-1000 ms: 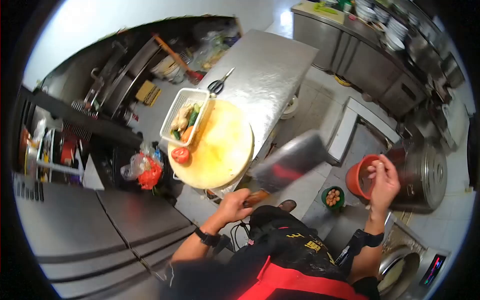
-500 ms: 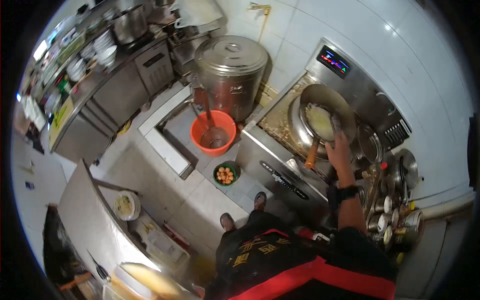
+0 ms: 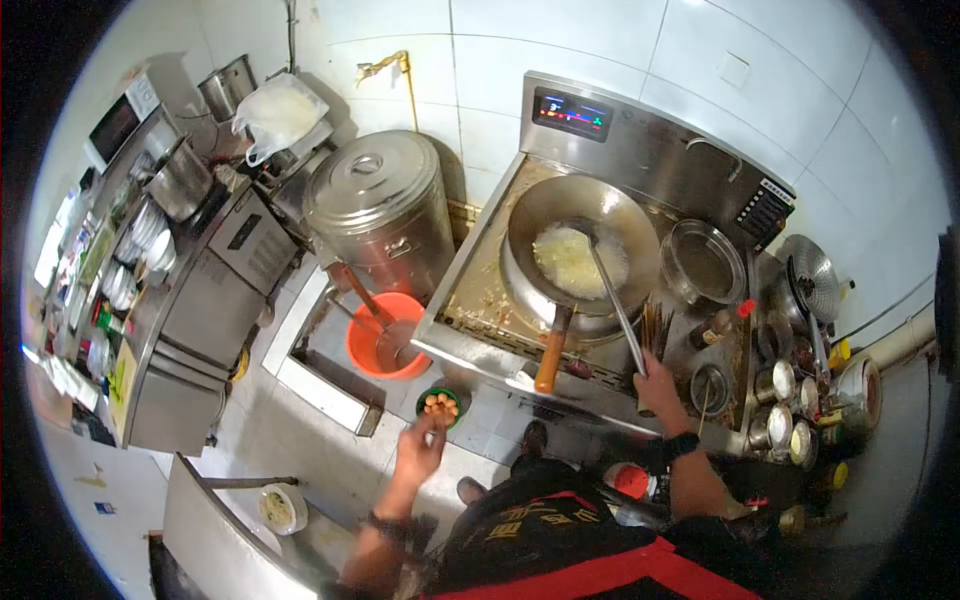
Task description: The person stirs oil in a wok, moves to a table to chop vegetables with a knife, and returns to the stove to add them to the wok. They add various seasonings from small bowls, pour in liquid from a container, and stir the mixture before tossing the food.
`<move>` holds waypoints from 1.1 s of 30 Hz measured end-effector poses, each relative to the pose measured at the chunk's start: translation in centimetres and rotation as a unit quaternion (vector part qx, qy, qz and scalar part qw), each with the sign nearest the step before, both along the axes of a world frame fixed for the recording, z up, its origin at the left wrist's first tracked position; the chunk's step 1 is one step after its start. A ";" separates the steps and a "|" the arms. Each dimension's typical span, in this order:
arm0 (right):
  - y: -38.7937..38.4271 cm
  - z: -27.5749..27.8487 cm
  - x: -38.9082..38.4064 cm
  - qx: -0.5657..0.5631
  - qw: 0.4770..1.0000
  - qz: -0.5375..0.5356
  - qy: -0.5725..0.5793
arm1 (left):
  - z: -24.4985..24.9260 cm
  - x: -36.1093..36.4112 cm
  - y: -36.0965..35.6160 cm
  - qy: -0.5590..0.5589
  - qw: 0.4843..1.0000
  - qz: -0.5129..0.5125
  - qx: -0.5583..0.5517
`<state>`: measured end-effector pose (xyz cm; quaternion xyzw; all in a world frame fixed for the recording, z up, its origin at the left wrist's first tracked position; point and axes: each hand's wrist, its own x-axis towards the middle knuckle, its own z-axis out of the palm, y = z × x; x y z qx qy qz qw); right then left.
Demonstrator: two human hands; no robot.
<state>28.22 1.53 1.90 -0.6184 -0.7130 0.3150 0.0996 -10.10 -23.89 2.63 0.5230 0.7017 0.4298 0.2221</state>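
My right hand (image 3: 658, 388) is closed around the end of a long-handled metal ladle (image 3: 618, 305). The ladle slants into the wok (image 3: 628, 205), where its head goes down among pale yellow food (image 3: 565, 262) in bubbling liquid. The wok's wooden handle (image 3: 553, 350) points toward me. My left hand (image 3: 420, 452) is held out low in front of my body, fingers bent and smeared by motion. In this view it overlaps the near edge of a green container of brown eggs (image 3: 440, 404) on the floor.
An orange bucket (image 3: 362, 352) with a strainer inside stands beside a large lidded steel pot (image 3: 375, 200). Right of the wok sit a steel basin (image 3: 704, 262), a red-capped bottle (image 3: 712, 328) and several seasoning containers (image 3: 780, 425). A metal counter (image 3: 225, 500) stands at lower left.
My view has shifted, and my left hand has come into sight. My right hand has drawn back from the wok toward me and now shows the ladle in its grip.
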 end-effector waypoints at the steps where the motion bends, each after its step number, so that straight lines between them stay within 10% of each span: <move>1: 0.7 -1.3 0.9 0.026 0.996 0.047 0.070 | 2.0 0.6 3.8 -0.100 0.995 0.021 -0.021; 7: -1.1 2.3 0.4 -0.047 0.998 -0.031 0.010 | -3.7 7.2 18.7 -0.245 0.935 -0.133 -0.221; 9: -2.1 -1.2 0.1 0.030 0.998 -0.013 -0.053 | -4.1 9.8 19.8 -0.622 0.731 -0.130 -0.250; 10: -2.5 -0.9 -0.7 0.028 0.998 -0.013 -0.053 | -5.2 10.5 19.9 -0.622 0.731 -0.128 -0.250; 11: -3.1 -0.4 -1.3 -0.123 0.975 -0.055 0.177 | -6.7 11.1 19.9 -0.688 0.674 -0.129 -0.238; 13: -3.3 1.4 -1.2 -0.271 0.875 -0.095 0.390 | -6.1 12.0 19.8 -0.751 0.609 -0.123 -0.226; 15: -2.6 3.5 -1.0 -0.487 0.477 -0.286 0.673 | -2.6 12.6 19.6 -0.730 0.638 -0.075 -0.234; 19: -2.0 4.3 1.2 -0.528 0.426 -0.260 0.687 | -0.3 11.1 19.7 -0.729 0.631 -0.081 -0.252; 21: -2.1 5.6 1.3 -0.438 0.684 -0.196 0.550 | 0.0 10.6 19.7 -0.712 0.640 -0.078 -0.278; 25: -0.9 8.7 -2.0 -0.260 0.900 -0.069 0.343 | -2.0 10.0 19.6 -0.732 0.616 -0.107 -0.269; 29: 1.6 2.0 -4.5 0.040 0.997 0.012 0.060 | -2.1 10.0 19.8 -0.721 0.630 -0.085 -0.276; 33: 0.7 1.7 -5.1 0.056 0.994 0.047 -0.085 | -2.0 10.0 19.8 -0.721 0.635 -0.077 -0.265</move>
